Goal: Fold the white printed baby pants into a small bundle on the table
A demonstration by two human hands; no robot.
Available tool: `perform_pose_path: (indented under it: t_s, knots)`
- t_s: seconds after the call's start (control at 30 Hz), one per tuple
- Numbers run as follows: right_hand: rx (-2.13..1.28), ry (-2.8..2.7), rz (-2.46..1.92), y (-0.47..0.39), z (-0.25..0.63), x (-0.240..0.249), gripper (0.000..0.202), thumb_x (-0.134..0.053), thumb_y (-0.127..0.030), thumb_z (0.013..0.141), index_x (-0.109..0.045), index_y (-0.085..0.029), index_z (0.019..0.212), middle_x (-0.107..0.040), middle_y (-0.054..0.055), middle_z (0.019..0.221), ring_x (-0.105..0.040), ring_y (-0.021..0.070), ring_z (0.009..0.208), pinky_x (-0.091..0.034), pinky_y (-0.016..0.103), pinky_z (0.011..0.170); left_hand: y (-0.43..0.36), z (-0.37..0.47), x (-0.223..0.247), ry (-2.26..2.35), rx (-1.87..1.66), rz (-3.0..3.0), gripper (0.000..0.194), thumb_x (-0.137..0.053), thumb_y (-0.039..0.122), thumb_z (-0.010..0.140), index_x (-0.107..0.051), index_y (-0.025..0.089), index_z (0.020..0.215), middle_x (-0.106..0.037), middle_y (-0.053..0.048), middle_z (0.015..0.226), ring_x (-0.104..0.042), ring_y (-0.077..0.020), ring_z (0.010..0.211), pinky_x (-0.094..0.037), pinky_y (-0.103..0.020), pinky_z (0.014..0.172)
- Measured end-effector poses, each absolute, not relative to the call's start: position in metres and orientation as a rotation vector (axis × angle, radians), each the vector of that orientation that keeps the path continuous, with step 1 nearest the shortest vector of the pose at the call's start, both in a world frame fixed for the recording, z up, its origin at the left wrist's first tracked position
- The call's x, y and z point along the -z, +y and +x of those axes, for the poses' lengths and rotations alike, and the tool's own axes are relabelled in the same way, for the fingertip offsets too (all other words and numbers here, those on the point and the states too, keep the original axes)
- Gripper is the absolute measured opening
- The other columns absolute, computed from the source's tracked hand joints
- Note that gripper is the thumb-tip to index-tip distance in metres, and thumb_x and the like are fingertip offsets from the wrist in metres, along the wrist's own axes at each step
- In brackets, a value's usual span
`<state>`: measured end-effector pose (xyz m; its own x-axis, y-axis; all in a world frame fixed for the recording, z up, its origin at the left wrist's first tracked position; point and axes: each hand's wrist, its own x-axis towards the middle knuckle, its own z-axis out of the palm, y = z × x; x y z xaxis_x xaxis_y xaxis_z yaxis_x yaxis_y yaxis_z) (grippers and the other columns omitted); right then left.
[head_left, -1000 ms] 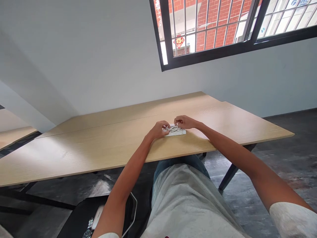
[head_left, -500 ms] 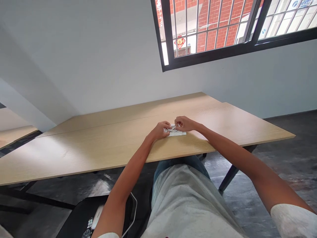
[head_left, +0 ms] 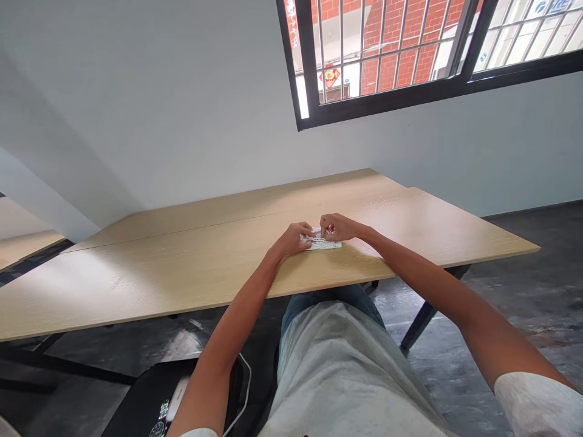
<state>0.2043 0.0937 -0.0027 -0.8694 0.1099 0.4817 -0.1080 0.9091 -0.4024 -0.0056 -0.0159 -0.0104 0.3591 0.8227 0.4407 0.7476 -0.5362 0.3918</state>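
A small white item with dark lines [head_left: 325, 244], like folded paper or cloth, lies on the light wooden table [head_left: 204, 261] near its front edge. My left hand [head_left: 297, 238] grips its left end between thumb and fingers. Over its upper right part, my right hand [head_left: 336, 227] has its fingers curled in and pressed to the item. What the right fingertips pinch is too small to make out.
Below the table at the lower left is a black chair [head_left: 136, 400] bearing a watch [head_left: 159, 425], a white device [head_left: 178, 394] and a white cable [head_left: 248, 379]. A barred window [head_left: 387, 54] is in the wall behind.
The fingers of my right hand have shifted slightly over the item. My left hand keeps its place, and the whole view has moved a little.
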Motion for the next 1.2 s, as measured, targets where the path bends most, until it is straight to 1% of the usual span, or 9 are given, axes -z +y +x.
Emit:
perform_pose_path:
  t_s: [0.13, 0.3, 0.4, 0.53, 0.6, 0.77, 0.93, 1.07, 1.2]
  knots:
    - [-0.684, -2.565, -0.01, 0.09, 0.205, 0.001, 0.016, -0.055, -0.012, 0.065, -0.069, -0.014, 0.072, -0.065, 0.003, 0.079, -0.054, 0.0121, 0.068, -0.042, 0.022, 0.064, -0.017, -0.004, 0.011, 1.428, -0.949, 2.474, 0.03, -0.061, 0.009, 0.063, -0.078, 0.017, 0.086, -0.072, -0.006, 0.096, -0.065, -0.016, 0.081, -0.052, -0.029, 0.08]
    - [-0.764, -2.573, -0.097, 0.085, 0.208, -0.003, 0.01, -0.056, -0.015, 0.063, -0.063, -0.014, 0.07, -0.064, 0.0, 0.07, -0.052, 0.0112, 0.063, -0.041, 0.023, 0.063, -0.016, -0.005, 0.013, 1.427, -0.94, 2.459, 0.019, -0.062, 0.011, 0.063, -0.072, 0.015, 0.078, -0.071, -0.003, 0.082, -0.061, -0.0137, 0.072, -0.051, -0.027, 0.072]
    - [-0.809, -2.54, -0.151, 0.083, 0.21, -0.006, 0.012, -0.058, -0.018, 0.064, -0.063, -0.015, 0.075, -0.065, 0.0, 0.075, -0.053, 0.0114, 0.066, -0.042, 0.022, 0.064, -0.016, -0.006, 0.014, 1.472, -0.945, 2.429, 0.015, -0.062, 0.014, 0.063, -0.067, 0.016, 0.077, -0.069, 0.0, 0.078, -0.06, -0.0134, 0.072, -0.052, -0.027, 0.074]
    - [-0.889, -2.588, -0.15, 0.085, 0.212, -0.01, 0.013, -0.056, -0.021, 0.068, -0.066, -0.014, 0.07, -0.066, 0.002, 0.07, -0.055, 0.0123, 0.065, -0.044, 0.024, 0.065, -0.018, -0.004, 0.012, 1.483, -0.973, 2.418, 0.007, -0.061, 0.015, 0.064, -0.06, 0.016, 0.071, -0.064, 0.001, 0.071, -0.059, -0.0133, 0.071, -0.052, -0.027, 0.073]
    - [-0.916, -2.599, -0.159, 0.088, 0.212, -0.011, 0.017, -0.055, -0.022, 0.069, -0.069, -0.013, 0.07, -0.068, 0.003, 0.07, -0.057, 0.013, 0.064, -0.045, 0.024, 0.064, -0.019, -0.003, 0.01, 1.468, -0.968, 2.428, 0.01, -0.06, 0.015, 0.064, -0.06, 0.016, 0.074, -0.064, 0.002, 0.073, -0.059, -0.0128, 0.072, -0.052, -0.027, 0.074]
    - [-0.966, -2.604, -0.227, 0.096, 0.213, -0.01, 0.025, -0.053, -0.024, 0.072, -0.075, -0.012, 0.074, -0.067, 0.005, 0.068, -0.055, 0.0126, 0.058, -0.042, 0.022, 0.056, -0.019, -0.002, 0.009, 1.443, -0.916, 2.453, 0.025, -0.058, 0.013, 0.065, -0.067, 0.016, 0.089, -0.069, 0.0, 0.088, -0.061, -0.0134, 0.078, -0.053, -0.027, 0.077]
    - [-1.003, -2.656, -0.162, 0.102, 0.216, -0.007, 0.03, -0.052, -0.018, 0.064, -0.075, -0.012, 0.081, -0.067, 0.003, 0.072, -0.053, 0.012, 0.062, -0.044, 0.023, 0.062, -0.02, -0.003, 0.009, 1.46, -0.875, 2.484, 0.02, -0.059, 0.016, 0.071, -0.07, 0.016, 0.089, -0.071, -0.001, 0.087, -0.062, -0.0136, 0.076, -0.052, -0.027, 0.076]
    - [-1.047, -2.676, -0.123, 0.101, 0.218, -0.008, 0.032, -0.052, -0.017, 0.064, -0.073, -0.011, 0.087, -0.057, -0.003, 0.062, -0.047, 0.0102, 0.06, -0.043, 0.025, 0.066, -0.022, -0.004, 0.008, 1.471, -0.859, 2.504, 0.019, -0.061, 0.019, 0.076, -0.071, 0.016, 0.092, -0.072, -0.001, 0.085, -0.062, -0.0135, 0.076, -0.052, -0.026, 0.074]
    - [-1.069, -2.686, -0.11, 0.099, 0.219, -0.011, 0.039, -0.052, -0.016, 0.066, -0.073, -0.011, 0.099, -0.051, -0.005, 0.06, -0.044, 0.0093, 0.058, -0.042, 0.024, 0.065, -0.022, -0.002, 0.008, 1.471, -0.856, 2.571, 0.023, -0.06, 0.017, 0.078, -0.073, 0.016, 0.096, -0.074, -0.004, 0.09, -0.064, -0.0141, 0.075, -0.052, -0.026, 0.072]
